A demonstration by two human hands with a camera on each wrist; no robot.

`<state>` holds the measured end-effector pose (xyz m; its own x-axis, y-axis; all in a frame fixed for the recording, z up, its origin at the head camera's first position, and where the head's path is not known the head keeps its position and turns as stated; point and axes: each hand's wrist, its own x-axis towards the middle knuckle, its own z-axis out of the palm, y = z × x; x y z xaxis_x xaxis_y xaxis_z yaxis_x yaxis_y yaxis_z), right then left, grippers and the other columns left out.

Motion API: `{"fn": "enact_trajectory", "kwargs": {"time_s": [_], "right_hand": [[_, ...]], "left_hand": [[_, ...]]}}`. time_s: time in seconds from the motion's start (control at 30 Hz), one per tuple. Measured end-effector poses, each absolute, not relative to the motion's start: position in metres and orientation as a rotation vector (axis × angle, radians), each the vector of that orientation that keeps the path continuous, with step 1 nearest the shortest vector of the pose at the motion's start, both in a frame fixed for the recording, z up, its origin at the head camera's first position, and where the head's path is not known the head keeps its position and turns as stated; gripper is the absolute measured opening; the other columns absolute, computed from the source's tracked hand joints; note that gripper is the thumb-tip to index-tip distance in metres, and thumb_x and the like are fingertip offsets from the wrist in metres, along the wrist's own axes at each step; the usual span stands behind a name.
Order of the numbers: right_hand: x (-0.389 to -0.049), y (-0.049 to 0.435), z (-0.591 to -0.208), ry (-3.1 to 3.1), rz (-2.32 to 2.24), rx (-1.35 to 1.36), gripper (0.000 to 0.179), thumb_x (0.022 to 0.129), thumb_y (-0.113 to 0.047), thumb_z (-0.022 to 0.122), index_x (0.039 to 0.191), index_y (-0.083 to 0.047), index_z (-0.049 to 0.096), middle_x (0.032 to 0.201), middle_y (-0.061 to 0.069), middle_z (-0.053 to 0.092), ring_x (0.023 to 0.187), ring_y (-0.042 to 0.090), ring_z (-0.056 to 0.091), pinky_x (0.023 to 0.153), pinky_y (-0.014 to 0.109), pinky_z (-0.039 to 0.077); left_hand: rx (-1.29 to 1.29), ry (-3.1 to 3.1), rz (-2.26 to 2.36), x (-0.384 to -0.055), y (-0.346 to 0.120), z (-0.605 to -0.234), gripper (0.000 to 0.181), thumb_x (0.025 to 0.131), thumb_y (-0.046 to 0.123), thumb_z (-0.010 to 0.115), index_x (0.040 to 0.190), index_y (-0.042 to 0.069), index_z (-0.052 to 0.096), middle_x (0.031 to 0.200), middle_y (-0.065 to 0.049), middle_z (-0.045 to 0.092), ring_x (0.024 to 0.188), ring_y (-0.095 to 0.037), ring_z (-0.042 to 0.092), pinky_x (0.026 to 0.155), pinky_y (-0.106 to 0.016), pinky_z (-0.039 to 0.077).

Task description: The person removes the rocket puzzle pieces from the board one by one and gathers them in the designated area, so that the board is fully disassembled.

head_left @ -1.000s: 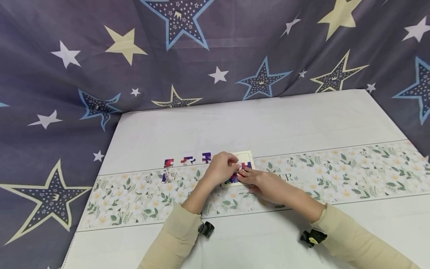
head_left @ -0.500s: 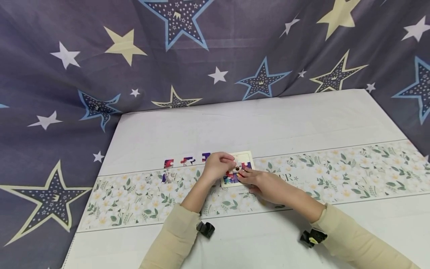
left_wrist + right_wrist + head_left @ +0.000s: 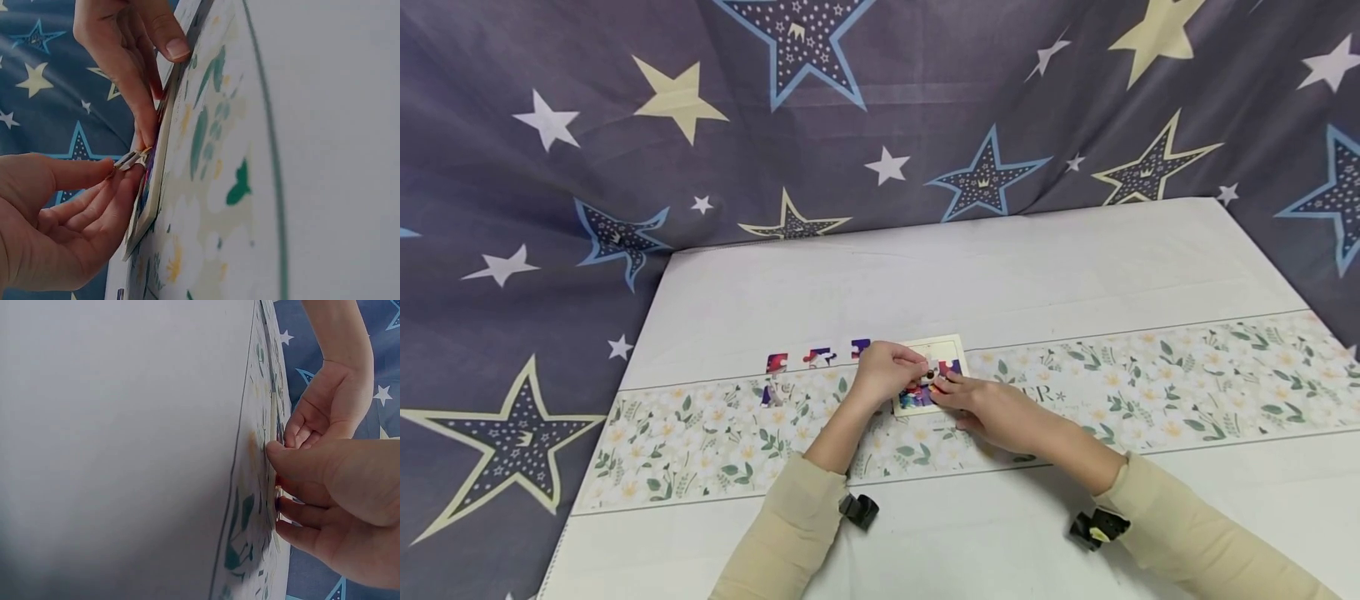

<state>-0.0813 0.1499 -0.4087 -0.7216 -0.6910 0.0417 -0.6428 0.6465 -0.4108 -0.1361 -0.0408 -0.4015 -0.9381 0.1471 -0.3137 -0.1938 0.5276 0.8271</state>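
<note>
A puzzle tray point(image 3: 952, 341) with a cream border lies on the floral strip, partly filled with colourful pieces. Over its left part, my left hand point(image 3: 883, 371) pinches a puzzle piece point(image 3: 130, 160) between thumb and fingers. In the left wrist view that piece is tilted at the tray surface, close to the other hand's fingertips. My right hand point(image 3: 1000, 410) rests its extended fingers on the tray's right part, and its thumb lies by the near edge in the right wrist view. Both hands hide some of the tray's picture.
Left of the tray lie several loose puzzle pieces, among them a red one point(image 3: 777, 364), a red-and-white one point(image 3: 820, 358) and a purple one point(image 3: 860, 348). A white table cover point(image 3: 1000, 275) reaches back to a dark star-patterned curtain point(image 3: 880, 83).
My left hand has drawn back slightly left from the middle of the tray, uncovering more of the picture, and its fingers now pinch closer together. The right hand stays in place.
</note>
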Motion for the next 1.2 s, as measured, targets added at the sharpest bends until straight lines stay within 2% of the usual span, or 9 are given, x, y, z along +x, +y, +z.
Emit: {"fn": "enact_trajectory", "kwargs": {"time_s": [0.53,0.87,1.2], "right_hand": [[-0.083,0.148,-0.408,2.753,-0.600,-1.125,0.045,0.086,-0.004,0.068,0.130,-0.003,0.059,0.141,0.016,0.053,0.131,0.034,0.050,0.095,0.042,0.051],[-0.081,0.148,-0.407,2.739,-0.611,-1.107,0.046,0.085,-0.004,0.068,0.130,-0.002,0.058,0.140,0.017,0.053,0.132,0.035,0.049,0.098,0.043,0.049],[-0.080,0.148,-0.407,2.723,-0.602,-1.097,0.047,0.085,-0.003,0.068,0.131,-0.002,0.057,0.142,0.017,0.052,0.133,0.035,0.047,0.096,0.041,0.050]], "left_hand": [[-0.096,2.423,1.453,-0.136,-0.048,-0.400,0.014,0.086,0.013,0.071,0.090,0.000,0.076,0.077,-0.014,0.075,0.051,-0.005,0.062,0.056,-0.021,0.055],[-0.165,2.412,1.612,-0.141,-0.072,-0.382,0.015,0.086,0.010,0.070,0.094,-0.001,0.074,0.086,-0.018,0.075,0.058,-0.010,0.069,0.071,-0.037,0.060],[-0.270,2.351,1.630,-0.138,-0.100,-0.382,0.018,0.085,0.009,0.071,0.099,-0.002,0.073,0.090,-0.016,0.075,0.059,-0.006,0.067,0.069,-0.030,0.059]]}}
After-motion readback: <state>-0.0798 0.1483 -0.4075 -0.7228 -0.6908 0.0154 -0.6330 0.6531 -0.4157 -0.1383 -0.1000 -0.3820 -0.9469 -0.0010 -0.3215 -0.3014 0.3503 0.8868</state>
